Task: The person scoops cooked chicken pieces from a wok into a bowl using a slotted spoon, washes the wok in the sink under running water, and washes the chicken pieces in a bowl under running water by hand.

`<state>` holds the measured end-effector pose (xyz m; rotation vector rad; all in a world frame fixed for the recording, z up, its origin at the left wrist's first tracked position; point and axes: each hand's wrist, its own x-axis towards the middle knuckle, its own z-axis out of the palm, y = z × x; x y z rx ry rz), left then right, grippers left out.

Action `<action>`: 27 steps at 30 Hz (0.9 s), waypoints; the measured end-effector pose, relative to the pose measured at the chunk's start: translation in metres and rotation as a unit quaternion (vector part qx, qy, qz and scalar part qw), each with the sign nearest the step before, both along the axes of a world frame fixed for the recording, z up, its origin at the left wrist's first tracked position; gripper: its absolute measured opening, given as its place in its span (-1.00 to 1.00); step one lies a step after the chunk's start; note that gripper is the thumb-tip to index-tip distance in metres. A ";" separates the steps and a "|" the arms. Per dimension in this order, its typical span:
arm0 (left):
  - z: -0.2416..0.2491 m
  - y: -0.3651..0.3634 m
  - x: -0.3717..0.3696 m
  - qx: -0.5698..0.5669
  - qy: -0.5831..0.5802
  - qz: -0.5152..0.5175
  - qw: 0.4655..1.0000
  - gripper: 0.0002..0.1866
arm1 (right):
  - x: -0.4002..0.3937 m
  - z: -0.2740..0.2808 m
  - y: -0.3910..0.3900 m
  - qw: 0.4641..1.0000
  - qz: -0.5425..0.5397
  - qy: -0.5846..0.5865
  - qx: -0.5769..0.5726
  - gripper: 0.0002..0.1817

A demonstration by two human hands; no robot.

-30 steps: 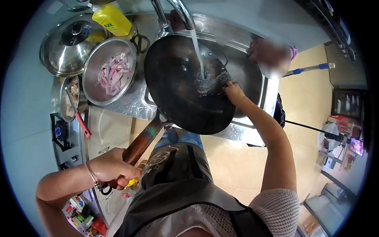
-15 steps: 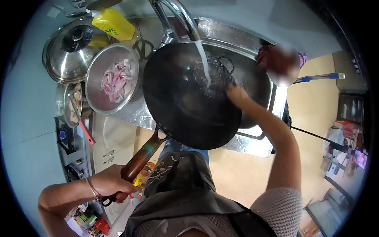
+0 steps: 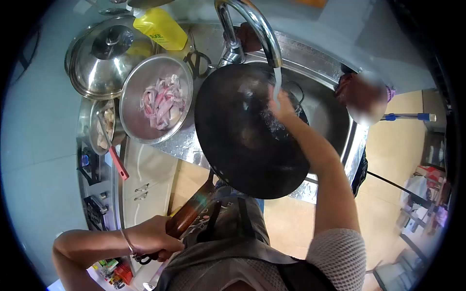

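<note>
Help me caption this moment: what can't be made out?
All in the head view:
Right grip: blur and running water obscure whether it holds anything.
Sink bottom: largely hidden by the wok.
Anything beneath the steel lid: covered by it.
Dark red item beside the sink: partly blurred.
Object above yellow bottle: cut off by top edge.

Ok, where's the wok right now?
In the head view, the wok is near the centre, under the running faucet and just right of the metal bowl; the left hand grips its wooden handle.
</note>
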<state>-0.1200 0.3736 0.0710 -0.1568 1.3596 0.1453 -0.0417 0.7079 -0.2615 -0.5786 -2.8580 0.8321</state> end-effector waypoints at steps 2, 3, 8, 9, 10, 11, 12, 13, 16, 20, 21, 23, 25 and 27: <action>0.000 0.000 -0.003 0.013 -0.016 0.024 0.999 -0.81 | 0.049 -0.027 -0.006 0.945 0.029 -0.223 0.239 -0.70; -0.001 0.000 -0.004 0.021 -0.028 0.048 0.998 -0.80 | 0.059 -0.002 -0.027 0.929 0.060 -0.318 0.178 -0.68; -0.007 0.003 -0.005 0.036 -0.100 0.110 0.988 -0.87 | 0.050 0.057 -0.116 0.949 0.260 -0.030 -0.174 -0.24; -0.007 0.004 -0.003 0.035 -0.096 0.111 0.989 -0.87 | 0.028 0.058 -0.118 0.960 0.229 -0.025 -0.160 -0.24; -0.007 0.007 0.001 0.048 -0.078 0.114 0.989 -0.86 | 0.007 0.058 -0.113 0.969 0.197 -0.019 -0.148 -0.24; -0.007 0.008 0.002 0.063 -0.060 0.115 0.989 -0.85 | -0.007 0.045 -0.100 0.981 0.143 -0.032 -0.130 -0.22; -0.013 0.003 -0.002 0.053 -0.119 0.125 0.984 -0.81 | -0.023 0.042 -0.082 0.981 0.091 -0.135 -0.104 -0.39; -0.019 -0.001 -0.004 0.055 -0.114 0.122 0.984 -0.81 | -0.040 0.039 -0.063 0.966 0.049 -0.244 -0.072 -0.52; -0.028 -0.008 -0.004 0.079 -0.100 0.130 0.983 -0.87 | -0.069 0.096 -0.029 0.976 0.037 -0.213 0.027 -0.68; -0.045 -0.025 -0.005 0.062 -0.134 0.163 0.976 -0.84 | -0.111 0.104 -0.055 0.985 0.120 0.125 -0.024 -0.39; -0.047 -0.028 -0.005 0.063 -0.136 0.162 0.975 -0.84 | -0.118 0.098 -0.060 0.988 0.135 0.080 -0.002 -0.40; -0.048 -0.033 -0.004 0.067 -0.123 0.160 0.977 -0.81 | -0.113 0.115 -0.052 0.980 0.171 -0.005 -0.099 -0.40; -0.049 -0.034 -0.004 0.069 -0.131 0.165 0.975 -0.78 | -0.094 0.127 -0.040 0.937 0.161 -0.011 -0.308 -0.47; -0.049 -0.035 -0.007 0.072 -0.140 0.171 0.973 -0.75 | -0.066 0.127 -0.020 0.771 0.091 0.032 -0.630 -0.57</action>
